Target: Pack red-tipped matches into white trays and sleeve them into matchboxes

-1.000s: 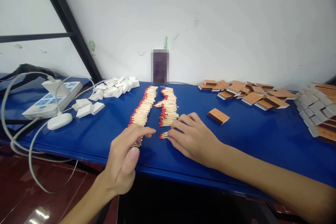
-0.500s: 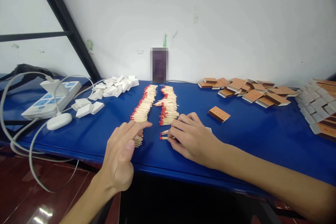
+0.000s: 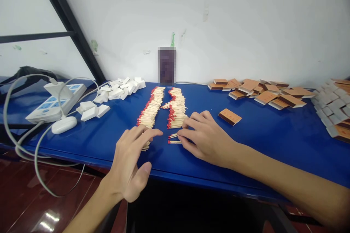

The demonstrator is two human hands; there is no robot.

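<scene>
My left hand is open over the near end of the left row of matches, its index finger stretched out and the thumb apart. My right hand has its thumb and fingers drawn together on a few loose matches lying on the blue table. Their red heads point left, and their other ends are hidden by my fingers. Just beyond lies the right row of matches, also with heads to the left. A single orange matchbox sleeve rests beyond my right wrist.
White matchbox trays are heaped at the back left. A power strip with white cables stands at the far left. Orange sleeves lie piled at the back right, beside a stack of filled-looking matchboxes. A pixelated dark rectangle is against the wall.
My left thumb has swung down, away from the index finger. My right hand has shifted slightly right, baring more of the loose matches. A white edge beside my right hand is now hidden.
</scene>
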